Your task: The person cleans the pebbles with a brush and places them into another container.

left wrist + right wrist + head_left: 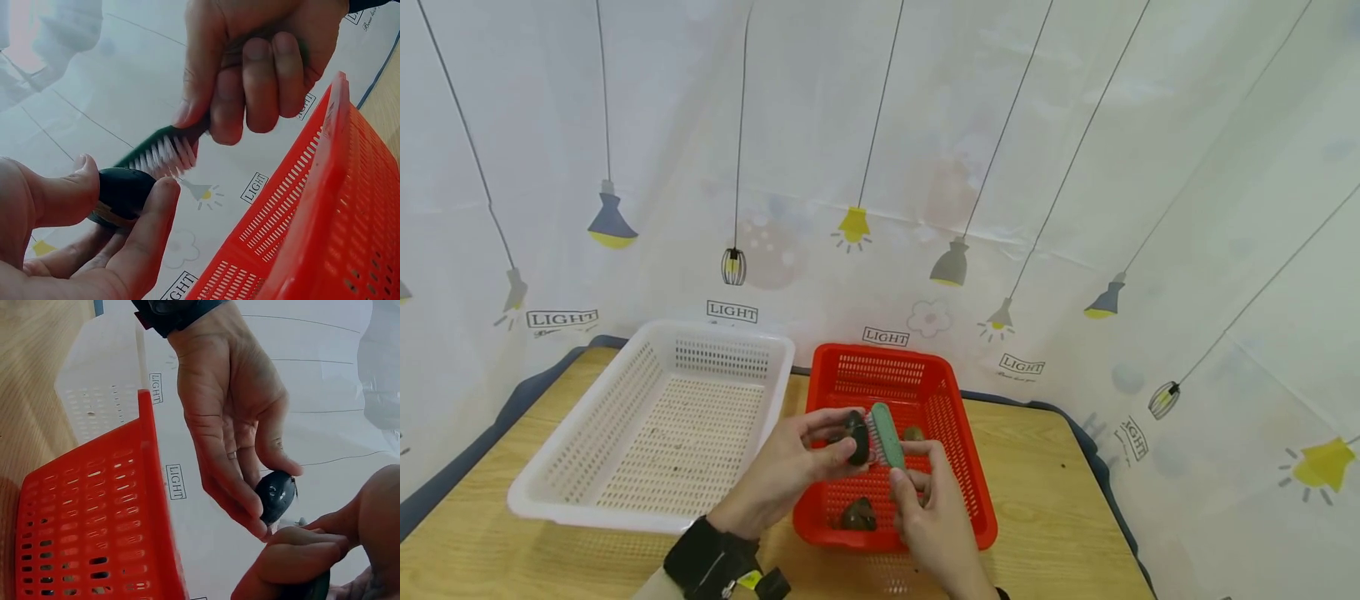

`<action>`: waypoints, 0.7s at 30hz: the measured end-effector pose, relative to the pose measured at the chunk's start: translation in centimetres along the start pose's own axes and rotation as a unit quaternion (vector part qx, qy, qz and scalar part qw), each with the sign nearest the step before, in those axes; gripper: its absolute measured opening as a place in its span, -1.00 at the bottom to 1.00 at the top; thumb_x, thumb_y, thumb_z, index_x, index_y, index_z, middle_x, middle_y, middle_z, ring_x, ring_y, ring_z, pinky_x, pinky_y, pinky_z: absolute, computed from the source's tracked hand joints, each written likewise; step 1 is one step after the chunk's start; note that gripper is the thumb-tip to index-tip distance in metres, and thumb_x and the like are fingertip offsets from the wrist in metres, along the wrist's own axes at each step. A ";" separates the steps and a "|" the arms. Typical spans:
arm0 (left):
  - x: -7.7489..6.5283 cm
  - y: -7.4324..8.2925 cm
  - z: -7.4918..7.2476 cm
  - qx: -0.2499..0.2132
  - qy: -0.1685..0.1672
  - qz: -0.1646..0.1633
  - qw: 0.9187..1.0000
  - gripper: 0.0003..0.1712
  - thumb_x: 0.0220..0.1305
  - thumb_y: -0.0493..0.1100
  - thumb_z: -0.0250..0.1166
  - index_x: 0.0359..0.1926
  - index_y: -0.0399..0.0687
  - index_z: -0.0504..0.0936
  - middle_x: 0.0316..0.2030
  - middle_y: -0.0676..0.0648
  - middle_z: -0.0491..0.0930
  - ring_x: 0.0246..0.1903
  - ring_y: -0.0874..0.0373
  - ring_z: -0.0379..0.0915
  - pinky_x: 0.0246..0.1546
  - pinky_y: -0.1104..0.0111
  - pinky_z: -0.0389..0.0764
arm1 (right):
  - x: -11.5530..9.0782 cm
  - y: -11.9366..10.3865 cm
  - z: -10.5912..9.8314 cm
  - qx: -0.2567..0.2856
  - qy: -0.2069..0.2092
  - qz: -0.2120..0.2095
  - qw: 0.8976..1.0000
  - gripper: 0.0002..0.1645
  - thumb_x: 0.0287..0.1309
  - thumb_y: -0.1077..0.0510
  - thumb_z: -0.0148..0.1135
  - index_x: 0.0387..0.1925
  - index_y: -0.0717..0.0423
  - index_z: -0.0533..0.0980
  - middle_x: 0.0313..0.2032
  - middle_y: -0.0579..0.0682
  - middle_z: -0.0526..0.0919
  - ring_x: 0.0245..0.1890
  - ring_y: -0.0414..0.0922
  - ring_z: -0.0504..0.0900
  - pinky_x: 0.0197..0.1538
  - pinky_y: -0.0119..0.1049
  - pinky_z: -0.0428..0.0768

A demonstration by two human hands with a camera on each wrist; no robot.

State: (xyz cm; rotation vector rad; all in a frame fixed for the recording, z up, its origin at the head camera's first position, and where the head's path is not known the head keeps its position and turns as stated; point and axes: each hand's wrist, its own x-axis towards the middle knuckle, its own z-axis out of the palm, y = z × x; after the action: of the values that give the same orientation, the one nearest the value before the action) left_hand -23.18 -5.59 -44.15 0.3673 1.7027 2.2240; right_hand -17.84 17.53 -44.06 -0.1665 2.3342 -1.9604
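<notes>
My left hand (786, 462) pinches a dark, glossy, oval clam (857, 446) between thumb and fingers above the red basket (981, 500). A green-backed brush (887, 435) with pale bristles is gripped in my right hand (940, 521), thumb along its handle. Its bristles face the clam and come right up to its surface. In the left wrist view the clam (125, 187) shows a tan band low on its side. The right wrist view shows the clam's shiny side (276, 495), while the right fingers hide most of the brush.
A brownish lump (858, 514) lies in the near part of the red basket, another (913, 433) farther back. Left of it stands a larger white basket (527, 492) with small dark specks on its floor. Both are on a wooden table (1045, 500) before a lamp-printed sheet (820, 108).
</notes>
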 end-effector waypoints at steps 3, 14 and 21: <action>0.1 0.0 -0.1 0.001 0.004 -0.002 1.000 -0.24 0.67 -0.19 0.48 0.70 -0.35 0.44 0.45 -0.45 0.64 0.23 -0.03 0.82 0.31 0.03 0.88 | -0.2 -0.2 0.2 0.005 0.002 -0.007 1.000 -0.52 0.85 0.15 0.16 0.57 0.10 0.31 -0.46 -0.06 0.43 -0.63 -0.24 0.31 -0.54 -0.49 0.34; 0.1 -0.6 0.3 0.034 -0.006 -0.004 0.999 -0.24 0.64 -0.22 0.51 0.68 -0.36 0.48 0.46 -0.44 0.66 0.19 0.02 0.84 0.26 0.09 0.92 | 0.0 -0.2 0.9 -0.036 0.004 -0.033 0.999 -0.53 0.83 0.15 0.20 0.55 0.06 0.35 -0.45 -0.05 0.48 -0.65 -0.28 0.29 -0.55 -0.50 0.32; 0.1 -0.3 0.2 0.017 0.006 -0.008 1.000 -0.26 0.66 -0.23 0.48 0.70 -0.33 0.46 0.46 -0.45 0.66 0.22 -0.02 0.84 0.25 0.12 0.92 | -0.1 0.0 0.4 -0.023 -0.009 -0.018 1.000 -0.52 0.85 0.15 0.17 0.57 0.08 0.32 -0.48 -0.08 0.42 -0.65 -0.26 0.30 -0.54 -0.49 0.35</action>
State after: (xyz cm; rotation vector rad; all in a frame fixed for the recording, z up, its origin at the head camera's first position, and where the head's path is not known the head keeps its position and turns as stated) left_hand -23.18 -5.29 -44.43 0.3464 1.7446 2.1932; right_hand -17.71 17.20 -44.14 -0.2291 2.3822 -1.9137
